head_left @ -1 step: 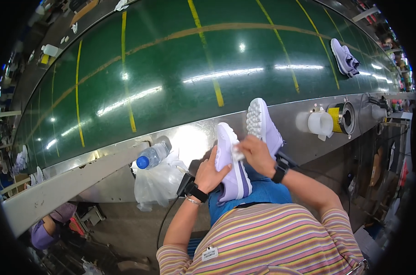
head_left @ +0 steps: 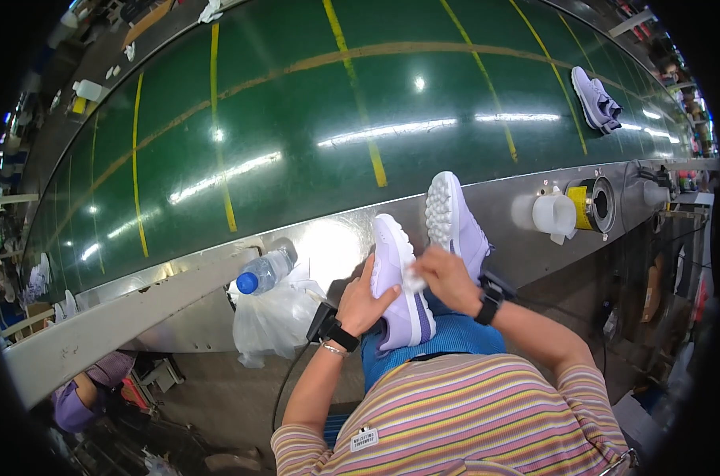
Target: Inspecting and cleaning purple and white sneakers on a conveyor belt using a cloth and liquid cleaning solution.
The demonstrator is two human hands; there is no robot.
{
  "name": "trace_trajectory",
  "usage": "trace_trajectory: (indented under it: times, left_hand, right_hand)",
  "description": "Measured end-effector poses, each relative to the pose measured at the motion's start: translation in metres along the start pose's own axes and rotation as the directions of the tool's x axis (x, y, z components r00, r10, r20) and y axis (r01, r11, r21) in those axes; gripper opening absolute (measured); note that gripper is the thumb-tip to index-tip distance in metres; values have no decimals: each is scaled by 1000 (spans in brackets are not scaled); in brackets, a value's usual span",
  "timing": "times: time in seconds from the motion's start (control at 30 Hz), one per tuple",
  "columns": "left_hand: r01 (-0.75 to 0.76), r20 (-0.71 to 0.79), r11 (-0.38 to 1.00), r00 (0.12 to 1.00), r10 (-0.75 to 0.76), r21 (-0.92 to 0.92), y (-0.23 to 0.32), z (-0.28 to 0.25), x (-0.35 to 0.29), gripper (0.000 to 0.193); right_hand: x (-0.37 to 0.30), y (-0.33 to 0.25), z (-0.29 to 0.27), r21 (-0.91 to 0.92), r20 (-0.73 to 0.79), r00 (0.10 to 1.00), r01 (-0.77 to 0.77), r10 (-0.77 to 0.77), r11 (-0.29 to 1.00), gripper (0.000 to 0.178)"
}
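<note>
A lavender sneaker (head_left: 391, 270) with a white midsole lies tilted on my lap, its toe pointing away toward the bench. My left hand (head_left: 363, 303) is closed round its left side, thumb laid across the upper. From the other side, my right hand (head_left: 452, 278) pinches a small white wad (head_left: 414, 278) against the midsole edge; the wad is blurred, and I cannot tell if it is cloth or cotton. Just right of it, a second lavender sneaker (head_left: 472, 230) leans on the bench edge, its knobbly white outsole (head_left: 442, 208) facing left.
A green conveyor belt (head_left: 288, 103) runs behind the metal ledge (head_left: 526, 254). Another pair of lavender sneakers (head_left: 594, 99) rests on it at right. On the ledge are a white cup (head_left: 554, 214), a tin (head_left: 591, 204), a blue-capped bottle (head_left: 268, 270) and a plastic bag (head_left: 272, 321).
My right hand has slid slightly down along the midsole with the white wad. My left hand and the sneakers stay almost where they were.
</note>
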State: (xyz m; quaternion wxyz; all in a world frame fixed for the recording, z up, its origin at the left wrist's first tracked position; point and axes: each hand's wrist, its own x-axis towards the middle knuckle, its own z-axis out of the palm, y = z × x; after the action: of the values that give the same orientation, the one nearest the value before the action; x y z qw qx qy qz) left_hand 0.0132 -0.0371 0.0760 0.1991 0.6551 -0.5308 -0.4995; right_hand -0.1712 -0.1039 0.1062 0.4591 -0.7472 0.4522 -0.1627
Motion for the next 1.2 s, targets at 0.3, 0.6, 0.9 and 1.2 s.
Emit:
trace_trajectory:
  times: [0.3,0.6,0.9,1.2]
  left_hand:
    - [-61,-119,949,988,102,308,35,-4,13,78]
    - [167,-219,797,975,-44,581,72,30,26,77]
    - [-236,46,816,967,251,527,132,100,25,64]
    - [-323,278,557,946,167,765,137,129,42,51]
  right_hand:
    - [-62,35,-99,618,-234,900,-155,368,771,13]
    - [-129,139,-110,283,-504,732,-361,458,888,20]
    - [-157,170,-120,142,-585,723,-355,367,924,21]
    - [-176,215,-136,285,-649,571,-431,503,856,21]
